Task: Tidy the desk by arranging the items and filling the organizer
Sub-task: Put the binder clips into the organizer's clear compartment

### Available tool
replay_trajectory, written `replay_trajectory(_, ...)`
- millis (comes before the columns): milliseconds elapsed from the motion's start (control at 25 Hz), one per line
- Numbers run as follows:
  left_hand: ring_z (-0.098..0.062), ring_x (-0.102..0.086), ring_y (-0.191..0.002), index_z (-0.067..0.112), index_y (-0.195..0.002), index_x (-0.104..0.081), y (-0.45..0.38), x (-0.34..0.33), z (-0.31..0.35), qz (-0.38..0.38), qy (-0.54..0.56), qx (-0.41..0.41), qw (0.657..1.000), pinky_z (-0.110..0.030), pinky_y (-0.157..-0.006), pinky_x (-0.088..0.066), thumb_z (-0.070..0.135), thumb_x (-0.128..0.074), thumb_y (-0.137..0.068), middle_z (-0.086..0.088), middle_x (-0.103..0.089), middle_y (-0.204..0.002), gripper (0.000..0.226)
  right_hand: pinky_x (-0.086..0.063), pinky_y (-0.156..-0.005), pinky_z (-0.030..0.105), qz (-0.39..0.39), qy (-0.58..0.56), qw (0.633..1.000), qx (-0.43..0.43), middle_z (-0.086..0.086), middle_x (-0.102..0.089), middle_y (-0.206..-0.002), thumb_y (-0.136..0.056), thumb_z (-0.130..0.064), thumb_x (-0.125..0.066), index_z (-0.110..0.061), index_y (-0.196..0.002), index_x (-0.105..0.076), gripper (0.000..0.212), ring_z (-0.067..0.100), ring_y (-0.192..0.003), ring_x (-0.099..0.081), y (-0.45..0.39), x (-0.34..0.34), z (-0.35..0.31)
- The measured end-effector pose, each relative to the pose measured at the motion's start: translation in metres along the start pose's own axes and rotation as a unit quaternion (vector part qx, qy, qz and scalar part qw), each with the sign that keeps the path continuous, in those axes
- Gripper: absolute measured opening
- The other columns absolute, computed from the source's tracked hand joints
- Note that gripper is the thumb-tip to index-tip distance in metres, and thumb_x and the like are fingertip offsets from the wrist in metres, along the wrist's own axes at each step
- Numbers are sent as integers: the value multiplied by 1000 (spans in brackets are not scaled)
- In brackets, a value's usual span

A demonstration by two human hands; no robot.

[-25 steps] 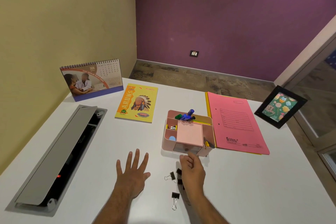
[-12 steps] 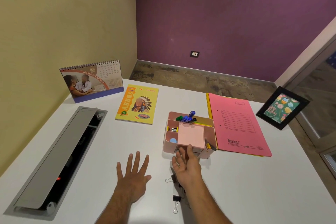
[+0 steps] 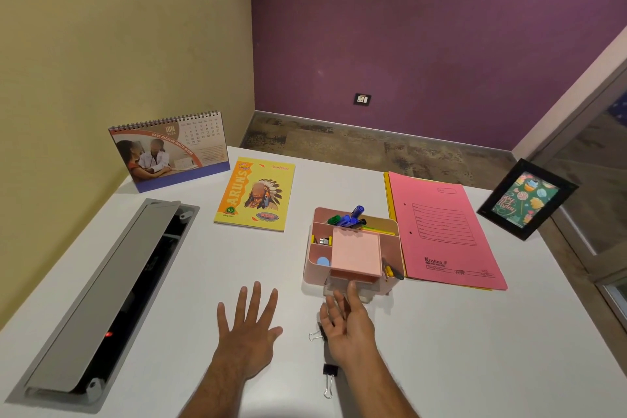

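Observation:
A pink desk organizer (image 3: 310, 268) stands mid-desk with markers (image 3: 347, 219) in its back compartment and a pink sticky-note pad (image 3: 356, 254) on top. Its small clear drawer (image 3: 364, 295) at the front is pulled out a little. My right hand (image 3: 347, 326) reaches to that drawer with straight fingers, the fingertips at its front. Flat on the desk to the left of it lies my left hand (image 3: 249, 329), fingers spread. One black binder clip (image 3: 329, 377) lies by my right wrist. Another binder clip (image 3: 316, 335) shows partly from under my right hand.
A yellow notebook (image 3: 256, 195) and a desk calendar (image 3: 169, 149) are at the back left. A pink file folder (image 3: 441, 231) lies right of the organizer, a black photo frame (image 3: 526, 198) at the right edge. An open grey cable tray (image 3: 101, 292) runs along the left.
My right hand moved forward from the binder clips to the organizer's front, its fingers straightening. The drawer now shows pulled out slightly. My left hand stayed flat.

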State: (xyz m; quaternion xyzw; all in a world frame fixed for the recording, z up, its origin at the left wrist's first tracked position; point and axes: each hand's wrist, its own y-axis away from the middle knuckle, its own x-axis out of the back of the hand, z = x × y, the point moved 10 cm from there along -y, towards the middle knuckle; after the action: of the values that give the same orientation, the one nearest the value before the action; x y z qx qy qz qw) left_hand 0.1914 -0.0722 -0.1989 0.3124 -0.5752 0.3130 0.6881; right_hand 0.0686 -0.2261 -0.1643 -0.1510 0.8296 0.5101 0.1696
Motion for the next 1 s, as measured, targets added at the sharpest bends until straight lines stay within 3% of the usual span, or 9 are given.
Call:
replay_trajectory(160,-24,2,-150,31,-146,-36,2,-1,0,-10,8,6,1000,-62,-112,1,60,-3,-94,-5,-11,-160,68,-54,-77,38,-10,-9,1000,-17,15,-64,-121,-86,-32,-70,-3,-122,-58,48,27,-103,-63,4,14,10)
replay_trajectory(400,-22,7,-150,31,-147,-34,3,1,0,-10,14,11,1000,-61,-112,4,59,-2,-94,-2,-7,-161,68,-54,-82,40,-3,2,1000,-25,20,-64,-121,-84,-33,-71,1,-118,-60,49,31,-108,-63,12,28,16)
replay_trajectory(520,-24,4,-150,30,-148,-33,5,4,2,-14,18,8,1000,-65,-110,-7,59,-3,-94,-5,-13,-161,68,-55,-76,39,2,11,1000,-24,19,-64,-121,-84,-34,-71,-1,-121,-60,50,31,-105,-64,14,32,16)
replay_trajectory(640,-28,-8,-148,27,-146,-39,6,5,3,-24,22,8,999,-68,-108,-14,59,-4,-94,-10,-28,-158,70,-56,-79,40,3,35,999,-19,19,-66,-118,-84,-35,-71,-1,-118,-61,49,32,-105,-65,13,34,14)
replay_trajectory(840,-28,-6,-148,28,-147,-38,6,3,2,-48,22,13,999,-66,-109,-10,59,-3,-94,-9,-30,-157,70,-54,-91,44,5,70,997,-15,17,-69,-104,-83,-36,-73,1,-105,-65,44,30,-99,-67,14,42,8)
replay_trajectory(920,-30,-13,-146,29,-147,-35,8,1,3,-66,26,13,997,-64,-111,-5,58,-3,-94,-6,-26,-159,69,-57,-82,41,11,80,997,-1,15,-70,-98,-84,-32,-72,-1,-101,-66,36,29,-89,-68,17,48,2)
replay_trajectory(1000,-29,-15,-144,30,-148,-33,9,1,3,-74,30,14,997,-60,-113,4,57,-2,-95,-4,-22,-160,67,-54,-58,32,25,129,989,62,13,-70,-88,-85,-22,-71,-5,-100,-66,24,23,-68,-64,21,57,-15)
